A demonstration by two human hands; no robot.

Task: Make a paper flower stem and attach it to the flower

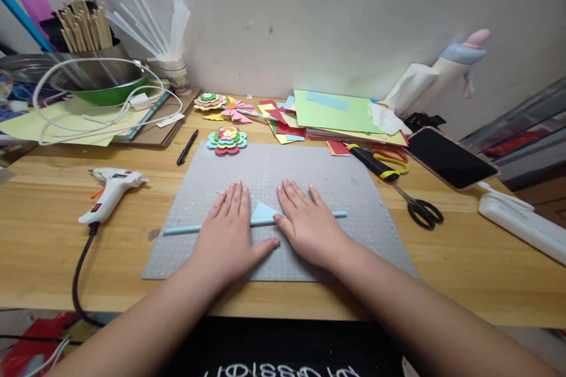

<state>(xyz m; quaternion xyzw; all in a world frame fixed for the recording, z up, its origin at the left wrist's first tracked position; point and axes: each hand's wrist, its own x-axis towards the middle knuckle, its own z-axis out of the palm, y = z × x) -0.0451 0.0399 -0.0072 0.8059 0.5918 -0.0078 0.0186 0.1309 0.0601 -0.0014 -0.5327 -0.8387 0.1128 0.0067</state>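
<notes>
A thin tube of rolled light-blue paper (265, 221) lies across the grey cutting mat (283, 165), with a loose triangular corner standing out at its middle. My left hand (227, 232) rests flat over the tube's left part, fingers stretched forward and thumb pointing right. Over its right part lies my right hand (305, 221), also flat, with the thumb beside the paper corner. Both ends of the tube stick out past my hands. Above my left hand, a layered paper flower (227, 140) sits on the mat's back edge.
At left are a white hot glue gun (110, 188) and a black pen (187, 147). Black-handled scissors (424, 212), a yellow-black utility knife (371, 162) and a phone (451, 156) lie at right. Coloured paper sheets (336, 112) are stacked by the wall.
</notes>
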